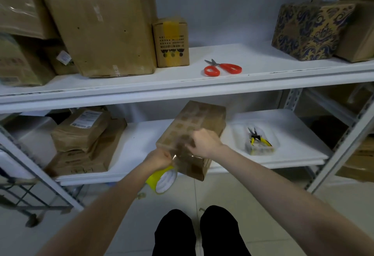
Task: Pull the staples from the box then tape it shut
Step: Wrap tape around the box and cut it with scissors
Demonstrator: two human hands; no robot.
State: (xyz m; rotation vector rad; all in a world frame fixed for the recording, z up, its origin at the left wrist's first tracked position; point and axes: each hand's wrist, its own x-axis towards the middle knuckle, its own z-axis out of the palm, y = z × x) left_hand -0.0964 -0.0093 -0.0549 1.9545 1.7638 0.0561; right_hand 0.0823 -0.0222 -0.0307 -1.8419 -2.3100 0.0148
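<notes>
Left hand clamped on tape roll at 7 o'clock of cardboard box on lower shelf; right hand seemingly pinching clear tape onto it. Probably light and stiff; best gripped by edges.

Right of the box, pliers lie in what seems a tray.

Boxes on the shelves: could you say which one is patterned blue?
The box on the upper shelf, right of the scissors; only it bears blue ornament.
</notes>
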